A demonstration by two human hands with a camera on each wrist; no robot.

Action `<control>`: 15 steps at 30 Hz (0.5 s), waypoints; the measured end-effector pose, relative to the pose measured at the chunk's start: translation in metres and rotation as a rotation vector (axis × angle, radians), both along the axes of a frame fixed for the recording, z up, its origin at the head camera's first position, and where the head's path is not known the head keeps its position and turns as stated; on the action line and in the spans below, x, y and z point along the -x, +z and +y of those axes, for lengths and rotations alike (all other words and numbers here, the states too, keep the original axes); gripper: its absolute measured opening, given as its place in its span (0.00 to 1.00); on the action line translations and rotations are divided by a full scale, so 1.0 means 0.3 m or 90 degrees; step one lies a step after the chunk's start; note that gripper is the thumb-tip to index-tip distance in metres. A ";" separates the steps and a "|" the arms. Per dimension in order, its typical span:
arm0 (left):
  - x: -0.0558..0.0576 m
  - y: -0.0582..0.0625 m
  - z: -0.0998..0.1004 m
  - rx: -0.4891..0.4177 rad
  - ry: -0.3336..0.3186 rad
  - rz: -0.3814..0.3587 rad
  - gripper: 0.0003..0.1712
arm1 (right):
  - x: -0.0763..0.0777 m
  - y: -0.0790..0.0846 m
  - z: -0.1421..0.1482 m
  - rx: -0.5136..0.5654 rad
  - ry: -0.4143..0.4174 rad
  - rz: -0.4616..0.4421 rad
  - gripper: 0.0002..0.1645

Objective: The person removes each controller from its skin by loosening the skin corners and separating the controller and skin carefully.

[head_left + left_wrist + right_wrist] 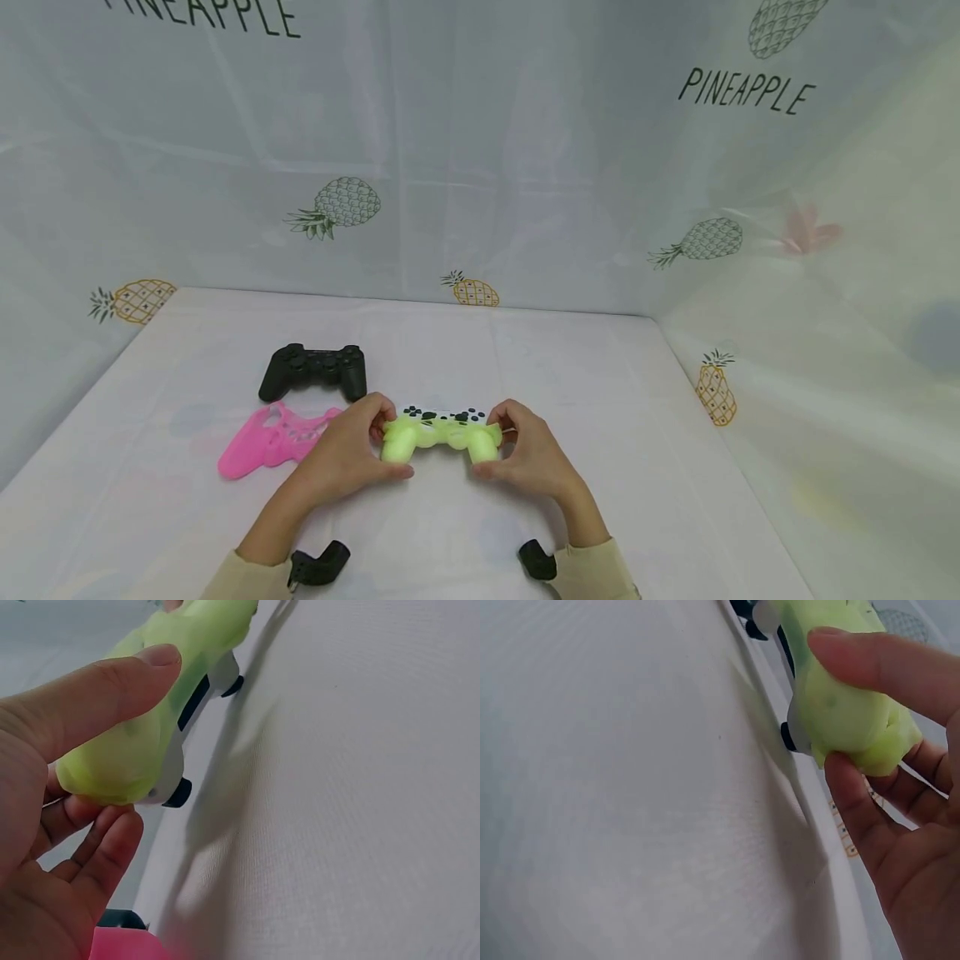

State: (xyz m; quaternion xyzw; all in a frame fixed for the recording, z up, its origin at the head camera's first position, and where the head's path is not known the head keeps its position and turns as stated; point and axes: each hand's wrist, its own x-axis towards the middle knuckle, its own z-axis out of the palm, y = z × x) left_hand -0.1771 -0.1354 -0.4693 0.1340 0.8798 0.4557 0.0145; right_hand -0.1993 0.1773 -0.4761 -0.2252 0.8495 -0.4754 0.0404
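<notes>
A white game controller [453,414] with black buttons and sticks is held by both hands over the white table. A yellow-green silicone cover [442,433] lies over its grips and underside, while part of the white button face stays bare. My left hand [348,450] pinches the left end, its thumb pressed on the cover [120,754] and its fingers curled at the edge. The right end is pinched by my right hand [536,454] the same way, thumb across the cover [847,712]. In both wrist views dark sticks point toward the tabletop.
To the left lies a pink silicone cover [262,442], partly behind my left forearm. A black game controller [322,368] sits just beyond it. Pineapple-printed sheeting [525,167] rises behind the table [600,375]. Black wrist devices [321,564] are worn near both sleeves.
</notes>
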 end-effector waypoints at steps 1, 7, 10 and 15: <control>-0.001 0.001 0.002 0.001 -0.001 0.003 0.40 | 0.000 0.001 0.000 -0.001 0.000 0.002 0.35; -0.006 0.007 0.012 0.007 -0.002 0.015 0.38 | -0.003 0.001 -0.001 -0.015 0.002 0.007 0.35; -0.007 0.007 0.014 0.017 0.000 0.020 0.37 | -0.003 -0.001 -0.003 -0.018 -0.005 -0.007 0.35; -0.006 0.005 0.018 0.034 0.006 0.032 0.36 | -0.004 -0.002 -0.005 -0.026 -0.023 -0.013 0.35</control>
